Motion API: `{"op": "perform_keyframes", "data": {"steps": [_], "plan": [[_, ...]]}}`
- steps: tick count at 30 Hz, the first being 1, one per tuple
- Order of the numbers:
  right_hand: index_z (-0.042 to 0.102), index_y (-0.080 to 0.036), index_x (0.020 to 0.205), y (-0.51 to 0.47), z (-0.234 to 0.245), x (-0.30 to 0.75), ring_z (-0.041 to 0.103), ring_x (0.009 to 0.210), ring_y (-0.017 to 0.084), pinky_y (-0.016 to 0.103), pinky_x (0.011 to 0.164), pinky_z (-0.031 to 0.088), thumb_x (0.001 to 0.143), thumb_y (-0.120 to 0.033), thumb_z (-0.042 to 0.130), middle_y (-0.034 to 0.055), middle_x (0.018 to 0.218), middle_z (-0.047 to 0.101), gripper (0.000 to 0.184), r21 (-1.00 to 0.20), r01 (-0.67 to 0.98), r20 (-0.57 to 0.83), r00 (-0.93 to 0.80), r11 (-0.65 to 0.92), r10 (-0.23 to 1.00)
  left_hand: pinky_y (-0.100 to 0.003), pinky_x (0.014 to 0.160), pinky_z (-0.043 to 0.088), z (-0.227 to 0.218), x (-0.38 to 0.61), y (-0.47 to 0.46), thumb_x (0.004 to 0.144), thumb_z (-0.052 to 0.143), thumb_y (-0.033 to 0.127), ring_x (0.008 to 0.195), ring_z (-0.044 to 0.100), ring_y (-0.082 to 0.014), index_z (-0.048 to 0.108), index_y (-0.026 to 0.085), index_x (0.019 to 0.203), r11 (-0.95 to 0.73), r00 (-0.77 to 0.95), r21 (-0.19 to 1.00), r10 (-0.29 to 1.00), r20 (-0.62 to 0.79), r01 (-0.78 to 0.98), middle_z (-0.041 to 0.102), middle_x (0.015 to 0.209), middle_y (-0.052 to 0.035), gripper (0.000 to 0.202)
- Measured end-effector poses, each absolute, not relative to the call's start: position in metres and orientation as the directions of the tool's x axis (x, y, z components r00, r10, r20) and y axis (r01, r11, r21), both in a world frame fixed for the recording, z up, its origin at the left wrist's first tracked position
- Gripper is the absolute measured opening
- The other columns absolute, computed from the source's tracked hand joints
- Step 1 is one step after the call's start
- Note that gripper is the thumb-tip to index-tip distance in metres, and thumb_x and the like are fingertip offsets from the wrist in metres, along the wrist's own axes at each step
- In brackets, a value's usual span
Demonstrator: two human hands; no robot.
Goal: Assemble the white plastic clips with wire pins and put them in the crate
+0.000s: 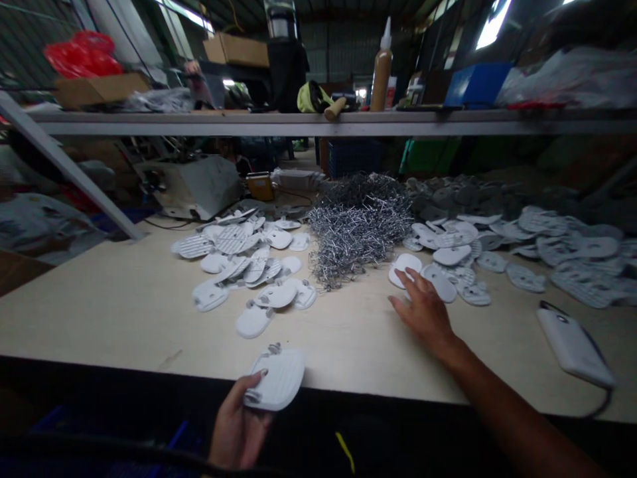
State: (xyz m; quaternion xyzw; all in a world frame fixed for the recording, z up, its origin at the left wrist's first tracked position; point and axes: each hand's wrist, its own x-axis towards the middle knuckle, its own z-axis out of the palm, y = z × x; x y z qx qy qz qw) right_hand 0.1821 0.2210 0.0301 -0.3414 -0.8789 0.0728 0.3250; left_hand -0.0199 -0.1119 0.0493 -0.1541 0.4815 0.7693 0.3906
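My left hand (241, 421) grips a white rounded plate (283, 382) at the front edge of the table, with the thumb on its face. Small grey clip-like pieces stick out of that plate's side. Over the right part of the table, my right hand (423, 309) is open with its fingers spread. Its fingertips overlap a white oval plate (399, 269); whether they touch it I cannot tell. More white plates (450, 255) lie in a loose heap beside that hand. Several plates with grey pieces on them (276, 294) lie scattered on the left.
A mound of thin metal pins (361, 222) stands mid-table. At right lies a white phone-like device (572, 345) with a dark cable. A shelf (318, 125) crosses above the table, bearing a brown squeeze bottle (381, 73) and a blue box (475, 85).
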Motion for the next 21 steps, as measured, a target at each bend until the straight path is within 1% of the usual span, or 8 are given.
{"op": "perform_keyframes", "data": {"steps": [3, 6, 9, 11, 15, 17, 19, 21], "plan": [[0.074, -0.02, 0.131, 0.238, 0.019, 0.222, 0.066, 0.12, 0.04, 0.058, 0.101, 0.054, 0.088, -0.034, 0.06, 0.0169, 0.132, 0.07, 0.048, -0.369, 0.636, 0.448, -0.518, 0.678, 0.729, -0.024, 0.051, 0.059, 0.06, -0.018, -0.097, 0.077, 0.065, 0.018, 0.07, 0.076, -0.0224, 0.056, 0.014, 0.151, -0.19, -0.582, 0.596, 0.569, -0.581, -0.78, 0.079, 0.112, -0.0138, 0.074], [0.08, -0.023, 0.116, 0.234, 0.018, 0.24, 0.074, 0.092, 0.033, 0.048, 0.084, 0.06, 0.094, -0.044, 0.057, 0.0104, 0.102, 0.079, 0.037, -0.506, 0.602, 0.459, -0.419, 0.618, 0.784, -0.034, 0.073, 0.067, 0.061, -0.015, -0.079, 0.078, 0.066, 0.025, 0.095, 0.078, -0.031, 0.053, 0.013, 0.155, -0.159, -0.507, 0.569, 0.679, -0.53, -0.807, 0.077, 0.12, -0.0159, 0.079], [0.081, -0.023, 0.108, 0.222, 0.028, 0.238, 0.072, 0.073, 0.028, 0.038, 0.066, 0.057, 0.093, -0.057, 0.066, 0.0059, 0.085, 0.078, 0.04, -0.681, 0.501, 0.447, -0.293, 0.534, 0.845, -0.036, 0.075, 0.066, 0.058, -0.011, -0.062, 0.081, 0.063, 0.032, 0.094, 0.077, -0.0312, 0.053, 0.009, 0.153, -0.141, -0.447, 0.543, 0.751, -0.487, -0.828, 0.077, 0.117, -0.0176, 0.077], [0.082, -0.023, 0.105, 0.218, 0.034, 0.231, 0.072, 0.073, 0.027, 0.035, 0.063, 0.056, 0.09, -0.058, 0.071, 0.0052, 0.085, 0.078, 0.04, -0.753, 0.42, 0.405, -0.309, 0.505, 0.861, -0.036, 0.073, 0.065, 0.055, -0.009, -0.051, 0.083, 0.061, 0.035, 0.088, 0.077, -0.0303, 0.055, 0.005, 0.15, -0.12, -0.406, 0.535, 0.791, -0.457, -0.836, 0.077, 0.114, -0.0188, 0.073], [0.081, -0.029, 0.113, 0.219, 0.036, 0.214, 0.075, 0.086, 0.031, 0.044, 0.077, 0.061, 0.088, -0.05, 0.072, 0.0051, 0.1, 0.08, 0.034, -0.799, 0.253, 0.383, -0.486, 0.546, 0.786, -0.039, 0.082, 0.064, 0.048, -0.006, -0.031, 0.083, 0.061, 0.034, 0.087, 0.076, -0.0291, 0.066, 0.001, 0.134, -0.107, -0.365, 0.504, 0.816, -0.448, -0.857, 0.078, 0.107, -0.0183, 0.06], [0.08, -0.035, 0.119, 0.224, 0.034, 0.208, 0.074, 0.103, 0.033, 0.052, 0.093, 0.06, 0.086, -0.039, 0.065, 0.004, 0.115, 0.078, 0.036, -0.772, 0.147, 0.391, -0.657, 0.618, 0.645, -0.039, 0.09, 0.062, 0.046, -0.007, -0.024, 0.081, 0.063, 0.033, 0.093, 0.075, -0.0293, 0.07, 0.001, 0.127, -0.102, -0.367, 0.503, 0.808, -0.461, -0.858, 0.078, 0.107, -0.0176, 0.056], [0.079, -0.038, 0.123, 0.231, 0.03, 0.206, 0.067, 0.124, 0.033, 0.058, 0.109, 0.052, 0.08, -0.029, 0.058, 0.001, 0.129, 0.074, 0.048, -0.731, 0.052, 0.364, -0.814, 0.681, 0.453, -0.038, 0.094, 0.061, 0.042, -0.008, -0.018, 0.079, 0.063, 0.031, 0.098, 0.075, -0.0297, 0.071, 0.001, 0.124, -0.087, -0.369, 0.515, 0.799, -0.475, -0.852, 0.078, 0.106, -0.0167, 0.055], [0.078, -0.038, 0.125, 0.24, 0.024, 0.207, 0.056, 0.139, 0.032, 0.062, 0.119, 0.042, 0.075, -0.023, 0.056, -0.0017, 0.139, 0.068, 0.057, -0.696, 0.005, 0.312, -0.898, 0.718, 0.31, -0.039, 0.093, 0.06, 0.039, -0.012, -0.014, 0.076, 0.062, 0.029, 0.097, 0.075, -0.0305, 0.072, 0.002, 0.123, -0.054, -0.357, 0.527, 0.793, -0.494, -0.848, 0.078, 0.102, -0.0153, 0.054]]}}
